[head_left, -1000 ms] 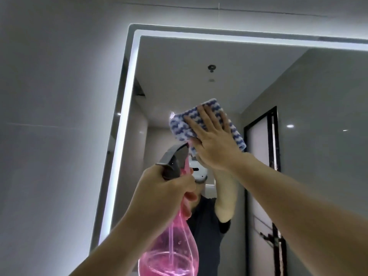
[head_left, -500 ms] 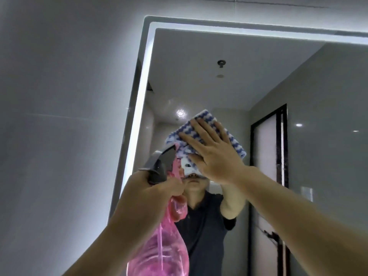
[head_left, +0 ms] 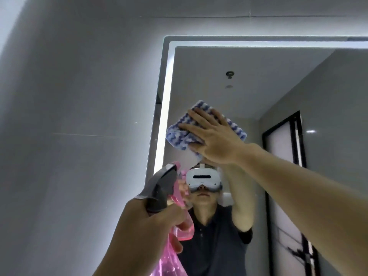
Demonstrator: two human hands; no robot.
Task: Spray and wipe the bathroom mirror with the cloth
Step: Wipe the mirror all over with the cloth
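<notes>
Item: blue-and-white zigzag-patterned woven cloth (head_left: 180,136), folded to a pad, pressed flat against the large rectangular wall mirror with a lit white border strip (head_left: 162,124). Position: upper-left area of the mirror, just beside its lit left border and well below its top edge. Held by: right hand (head_left: 214,137), palm down, fingers (head_left: 199,116) spread wide and extended over the cloth, pinning it to the glass rather than gripping it. Change noted: against the frames of a second and half a second ago, the cloth pad sits nearer the lit left border, and the hand is angled more to the left; judged a sideways wiping stroke toward that edge, so the wipe step is in progress and the strip beside the border is now being covered. Adjacent item: translucent pink plastic spray bottle with grey trigger head (head_left: 159,188), below the cloth, nozzle toward the mirror; left hand (head_left: 147,234) wrapped closed around its neck, as in both earlier frames. No spray visible. Reflection shows the person wearing a white headset.
</notes>
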